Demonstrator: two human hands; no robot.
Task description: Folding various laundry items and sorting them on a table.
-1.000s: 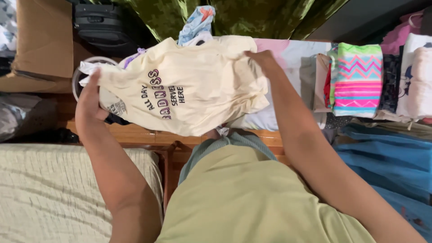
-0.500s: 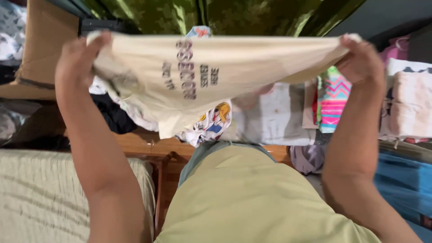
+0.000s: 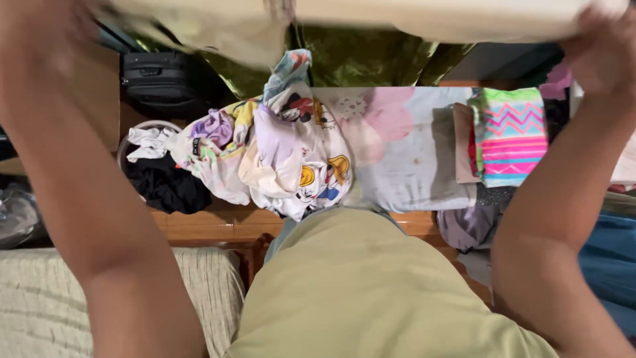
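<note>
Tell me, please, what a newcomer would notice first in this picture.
First comes the cream cotton shirt, stretched wide across the top edge between the raised left hand and right hand. Below it, in the middle, lies a crumpled heap of pale cartoon-printed clothes on a wooden surface. To the right stands a folded cloth with bright zigzag stripes in pink, green and blue.

Cream shirt, stretched flat, high along the top edge

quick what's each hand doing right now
left hand: blurred, gripping one end of the cream shirt.
right hand: gripping its other end.
</note>
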